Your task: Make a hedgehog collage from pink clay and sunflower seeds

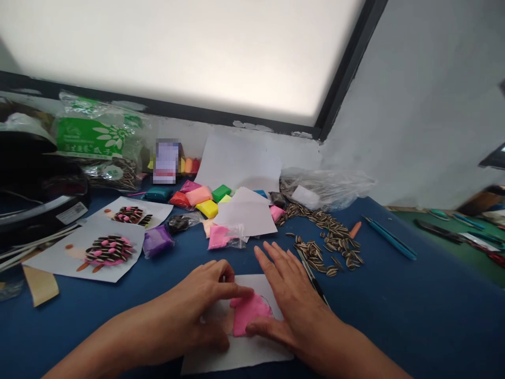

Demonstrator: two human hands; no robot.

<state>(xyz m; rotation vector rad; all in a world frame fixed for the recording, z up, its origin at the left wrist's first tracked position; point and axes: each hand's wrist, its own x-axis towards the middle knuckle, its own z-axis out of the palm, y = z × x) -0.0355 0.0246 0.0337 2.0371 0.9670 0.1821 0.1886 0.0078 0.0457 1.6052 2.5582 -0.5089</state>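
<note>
A flat patch of pink modelling clay (249,315) lies on a sheet of white paper (236,358), inside a partly visible drawn outline. Peach clay (226,322) borders it on the left. My left hand (199,305) touches the clay's upper edge with its index finger; the thumb is apart, lower on the paper, and the other fingers are curled. Over the sheet's right side lies my right hand (290,295), fingers stretched out and thumb resting on the pink clay's lower edge. Neither hand grips anything. A dark pen-like tool (319,289) is partly hidden beside the right hand.
Sunflower seeds (335,231) lie right of centre, with a blue tweezer-like tool (390,238) further right. Several coloured clay packs, including a purple one (158,241), lie behind. Two seed-covered hedgehog pictures (108,250) are at left, before a green seed bag (94,138).
</note>
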